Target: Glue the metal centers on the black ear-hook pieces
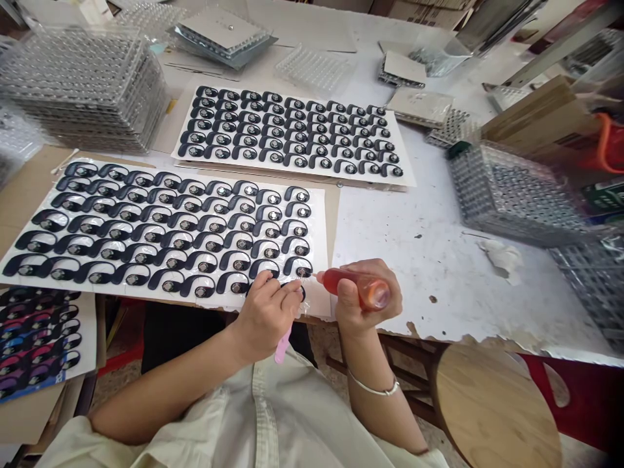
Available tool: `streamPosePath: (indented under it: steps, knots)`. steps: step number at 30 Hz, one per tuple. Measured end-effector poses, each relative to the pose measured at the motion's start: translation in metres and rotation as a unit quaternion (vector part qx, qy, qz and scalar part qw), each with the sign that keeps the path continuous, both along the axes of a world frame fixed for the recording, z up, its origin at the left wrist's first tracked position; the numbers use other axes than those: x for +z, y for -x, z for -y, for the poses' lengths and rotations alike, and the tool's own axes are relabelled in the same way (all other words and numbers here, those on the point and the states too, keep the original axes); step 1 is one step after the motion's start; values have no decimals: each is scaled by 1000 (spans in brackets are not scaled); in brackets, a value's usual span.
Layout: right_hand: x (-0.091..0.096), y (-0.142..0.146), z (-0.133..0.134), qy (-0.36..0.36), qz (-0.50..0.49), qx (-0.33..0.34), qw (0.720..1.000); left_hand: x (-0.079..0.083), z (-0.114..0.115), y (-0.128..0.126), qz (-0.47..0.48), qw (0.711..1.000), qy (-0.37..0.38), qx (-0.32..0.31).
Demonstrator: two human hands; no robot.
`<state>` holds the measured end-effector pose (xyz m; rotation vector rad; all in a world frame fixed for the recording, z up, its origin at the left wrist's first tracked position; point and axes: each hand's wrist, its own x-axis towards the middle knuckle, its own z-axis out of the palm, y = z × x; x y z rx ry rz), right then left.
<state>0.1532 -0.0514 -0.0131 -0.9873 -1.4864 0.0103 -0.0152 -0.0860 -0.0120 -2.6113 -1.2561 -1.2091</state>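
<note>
Rows of black ear-hook earbud pieces with round metallic centres lie on a white sheet (160, 227) in front of me, and a second sheet of them (287, 130) lies farther back. My left hand (267, 315) is shut on a pink-handled tool (283, 344) and presses on a black earbud piece (298, 292) at the sheet's near right corner. My right hand (363, 292) grips an orange-red squeeze bottle (347, 287), its narrow tip almost touching the sheet's right edge beside that corner.
Stacks of clear blister trays (82, 88) stand at the back left, and more clear trays (517, 192) lie on the right. A sheet of multicoloured ear hooks (39, 341) sits at the lower left. A round wooden stool (492, 406) stands beyond the table's chipped near edge.
</note>
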Motion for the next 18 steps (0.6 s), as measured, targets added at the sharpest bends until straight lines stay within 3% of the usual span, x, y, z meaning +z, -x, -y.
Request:
streamPosePath:
  steps: [18]
  knots:
    - [1, 0, -1, -4, -9, 27, 1000, -2, -1, 3, 16, 1000, 13, -16]
